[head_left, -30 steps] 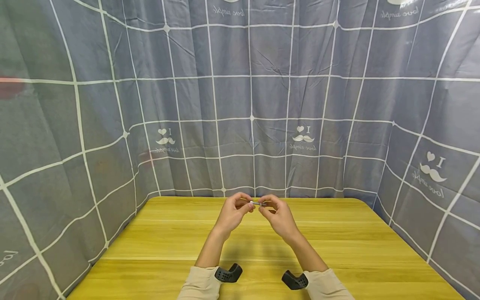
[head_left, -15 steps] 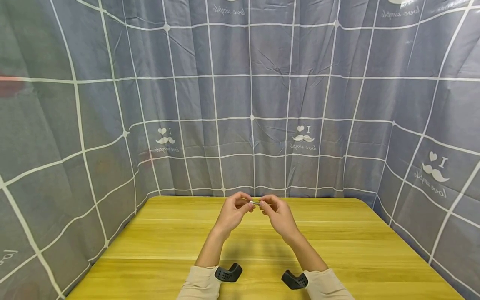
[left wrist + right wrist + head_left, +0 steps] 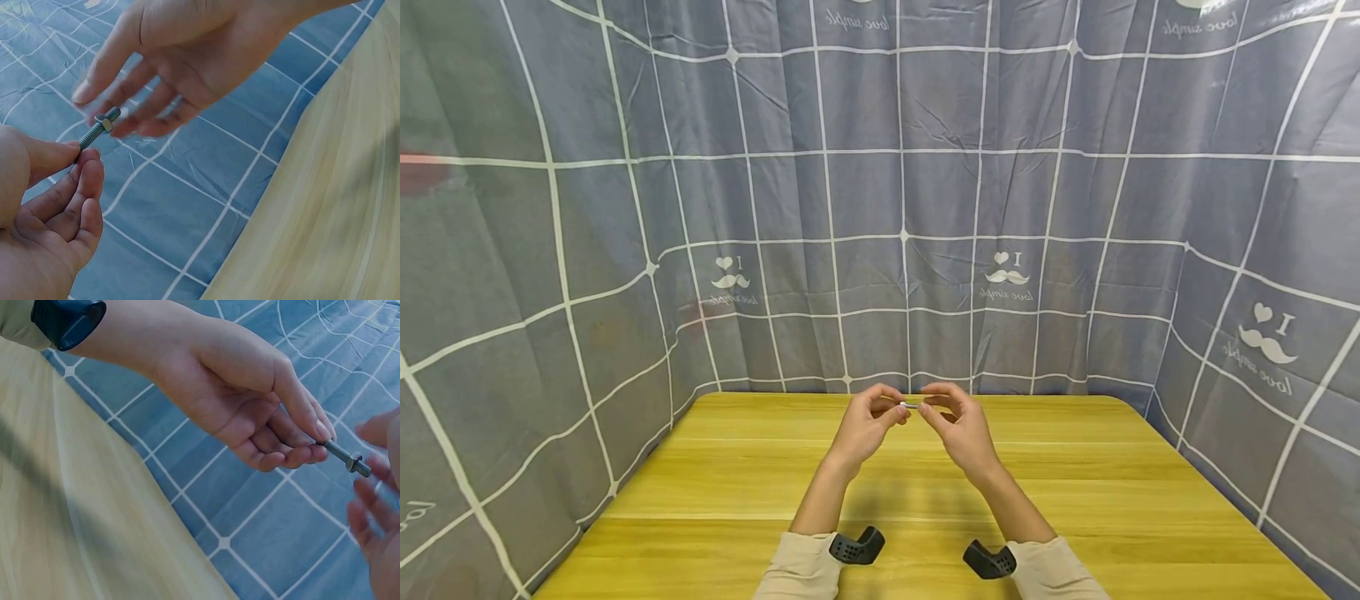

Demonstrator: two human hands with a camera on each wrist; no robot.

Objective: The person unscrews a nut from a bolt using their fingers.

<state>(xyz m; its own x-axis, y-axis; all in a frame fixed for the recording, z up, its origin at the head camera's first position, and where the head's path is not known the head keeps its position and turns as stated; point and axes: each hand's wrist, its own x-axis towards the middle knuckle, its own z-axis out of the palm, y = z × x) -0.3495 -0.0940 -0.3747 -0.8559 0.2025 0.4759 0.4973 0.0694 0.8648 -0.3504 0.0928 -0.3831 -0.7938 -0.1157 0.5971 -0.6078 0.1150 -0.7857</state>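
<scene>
A threaded metal bolt (image 3: 89, 137) is pinched at one end between the thumb and fingers of my left hand (image 3: 862, 427). On the bolt's free end sits a hex nut (image 3: 107, 123), with a short length of thread sticking out past it. The right wrist view shows the same nut (image 3: 354, 461) facing my right hand (image 3: 381, 519). Blurred in both wrist views, the right hand's thumb and fingers are spread around the nut and stand a little apart from it. My left fingertips hide the bolt's other end.
Both hands are raised over the far part of a yellow wood-grain table (image 3: 737, 492). Behind and at the sides hangs a grey curtain (image 3: 865, 200) with white grid lines. Black devices (image 3: 859, 547) are worn at the cuffs of the beige sleeves.
Half a second ago the right fingertips were closed in at the bolt's free end; now they are spread apart. My left hand has kept its hold and place.
</scene>
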